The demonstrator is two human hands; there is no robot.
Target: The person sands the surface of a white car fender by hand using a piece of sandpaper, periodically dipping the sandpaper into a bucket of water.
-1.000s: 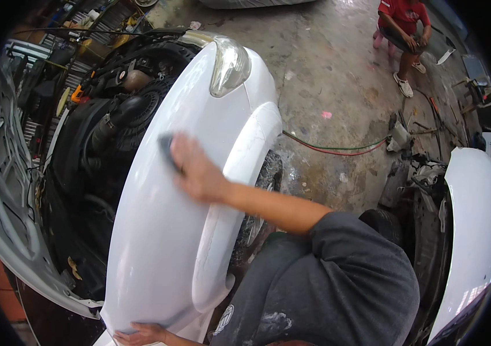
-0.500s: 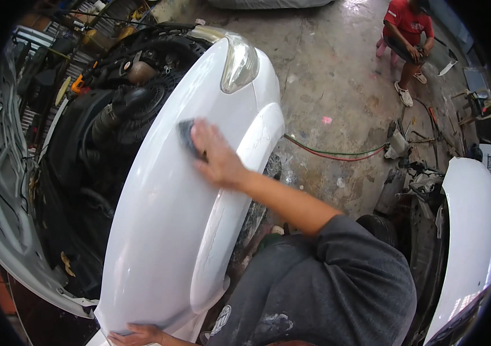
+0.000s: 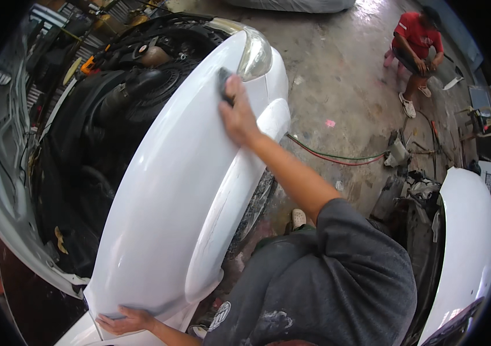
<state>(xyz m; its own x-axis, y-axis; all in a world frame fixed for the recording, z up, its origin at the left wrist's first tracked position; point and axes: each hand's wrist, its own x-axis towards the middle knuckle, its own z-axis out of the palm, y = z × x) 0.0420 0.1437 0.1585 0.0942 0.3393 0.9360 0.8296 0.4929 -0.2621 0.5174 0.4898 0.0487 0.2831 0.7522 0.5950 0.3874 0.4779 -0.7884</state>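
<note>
My right hand (image 3: 238, 115) is closed on a dark pad (image 3: 223, 79) against the upper white front fender (image 3: 159, 207) of a car, just left of the clear headlight (image 3: 254, 56). My left hand (image 3: 124, 320) rests on the fender's lower end, fingers apart and lying on the panel, holding nothing. Along the fender's right side runs a raised white flare (image 3: 205, 254) with fine cracks or marks on its paint.
An open engine bay (image 3: 107, 132) and raised hood (image 3: 3, 173) lie left. A seated person (image 3: 418, 40) in red is at upper right. Red and green hoses (image 3: 343, 158) cross the concrete floor toward metal parts. A separate white panel (image 3: 464, 248) stands at far right.
My right hand with the pad has moved up and rightward along the fender toward the headlight. My left hand stays on the panel. The view has shifted slightly.
</note>
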